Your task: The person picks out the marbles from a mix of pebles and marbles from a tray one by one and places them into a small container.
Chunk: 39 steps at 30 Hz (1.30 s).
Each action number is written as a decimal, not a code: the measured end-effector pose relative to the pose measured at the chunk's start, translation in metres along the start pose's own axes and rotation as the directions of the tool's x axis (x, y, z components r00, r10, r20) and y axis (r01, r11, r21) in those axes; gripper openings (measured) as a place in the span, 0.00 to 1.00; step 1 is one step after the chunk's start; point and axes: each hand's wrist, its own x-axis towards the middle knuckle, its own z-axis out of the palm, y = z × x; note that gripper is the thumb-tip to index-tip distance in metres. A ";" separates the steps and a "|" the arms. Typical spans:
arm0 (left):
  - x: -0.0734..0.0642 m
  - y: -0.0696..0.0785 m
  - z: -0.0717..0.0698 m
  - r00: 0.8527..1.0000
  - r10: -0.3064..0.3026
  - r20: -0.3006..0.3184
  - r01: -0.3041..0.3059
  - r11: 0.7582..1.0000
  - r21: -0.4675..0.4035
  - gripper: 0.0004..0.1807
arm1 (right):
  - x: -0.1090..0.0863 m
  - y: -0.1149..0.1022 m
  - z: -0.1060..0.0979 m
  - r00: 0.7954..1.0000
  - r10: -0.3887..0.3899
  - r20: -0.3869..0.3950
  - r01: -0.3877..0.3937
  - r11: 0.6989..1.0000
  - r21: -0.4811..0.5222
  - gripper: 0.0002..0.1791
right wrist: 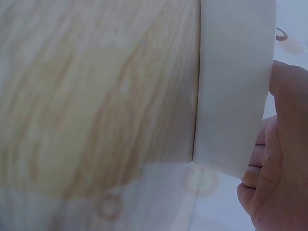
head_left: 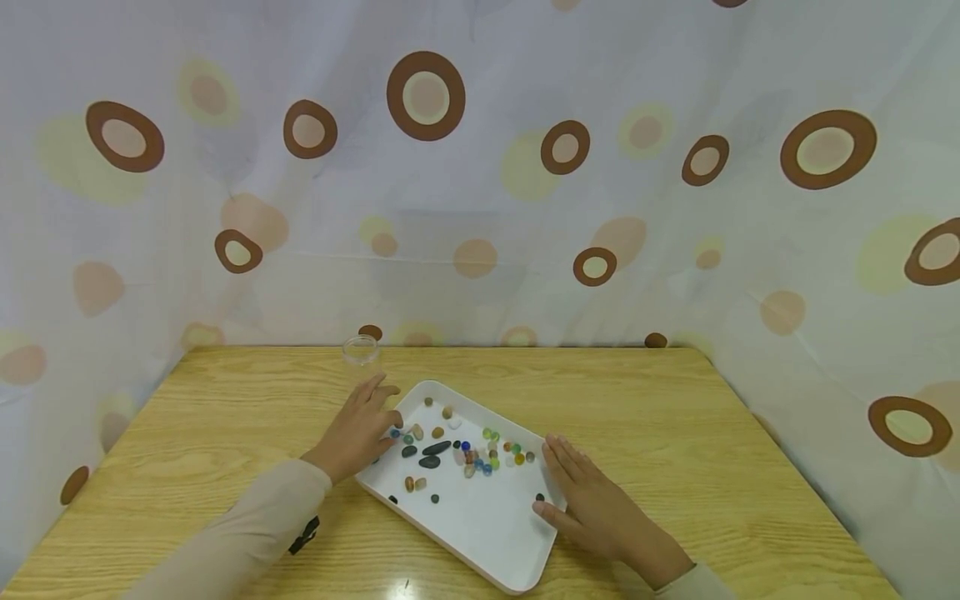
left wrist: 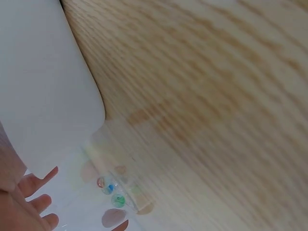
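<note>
A white rectangular tray point(head_left: 480, 521) lies at a slant on the table in the head view, holding several glass marbles and small stones. My left hand point(head_left: 360, 429) reaches over its left rim. Thumb and index finger pinch a blue marble point(head_left: 395, 433), beside a green marble point(head_left: 408, 439); the other fingers are spread. At the right end, my right hand point(head_left: 600, 508) rests along the rim with straight fingers, its thumb over the inside near a small dark stone point(head_left: 540, 497). The right wrist view shows this hand point(right wrist: 279, 159) against the tray's outer wall point(right wrist: 231, 106).
A clear round dish point(head_left: 361, 350) stands near the table's back edge, left of the tray. Dark oval stones point(head_left: 436, 448) lie in the tray's left half, with mixed marbles to their right. A spotted cloth point(head_left: 480, 317) hangs behind the wooden table point(head_left: 660, 400).
</note>
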 end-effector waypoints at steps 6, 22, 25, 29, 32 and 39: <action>0.001 -0.001 0.002 1.000 0.002 0.004 -0.002 1.000 0.023 0.08 | 0.000 0.001 0.001 1.000 0.004 0.005 -0.004 1.000 -0.002 0.43; 0.001 0.000 0.006 1.000 0.017 -0.023 -0.016 0.999 0.036 0.07 | 0.000 0.003 0.004 1.000 0.001 -0.004 -0.001 1.000 0.000 0.44; 0.000 0.000 0.008 0.999 0.027 -0.039 -0.025 0.999 0.041 0.07 | 0.000 0.003 0.005 1.000 0.001 -0.008 -0.001 1.000 -0.002 0.44; 0.001 0.000 0.010 0.999 0.027 -0.037 -0.025 0.998 0.053 0.06 | 0.000 0.003 0.005 1.000 0.005 -0.009 -0.005 1.000 0.011 0.44; 0.001 0.001 0.010 0.999 0.021 -0.028 -0.019 0.997 0.069 0.05 | 0.000 0.003 0.004 1.000 0.009 -0.013 -0.009 1.000 0.024 0.44; -0.001 0.004 0.009 0.994 0.070 -0.080 -0.063 0.994 0.088 0.06 | 0.000 0.003 0.004 1.000 0.005 -0.018 -0.005 1.000 0.011 0.44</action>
